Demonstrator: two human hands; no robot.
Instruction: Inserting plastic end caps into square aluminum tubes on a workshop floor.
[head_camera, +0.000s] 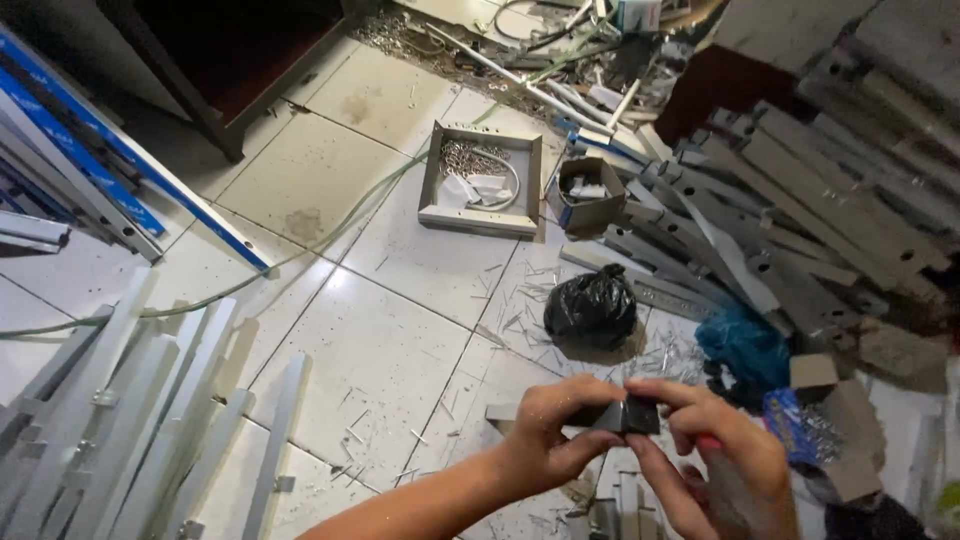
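Both my hands meet low in the frame over a white tiled floor. My left hand (548, 432) and my right hand (712, 455) pinch a small dark grey metal piece (630, 414) between their fingertips, one hand at each end. A red-handled object (708, 443) shows partly inside my right palm; what it is stays hidden. A short grey metal bracket (500, 412) lies on the floor just left of my left hand.
A black plastic bag (590, 308) sits ahead. Beyond it stand a shallow metal tray (481, 180) with screws and a small cardboard box (587, 193). Grey metal rails pile at right (790, 230) and at lower left (130, 420). Metal shavings litter the tiles.
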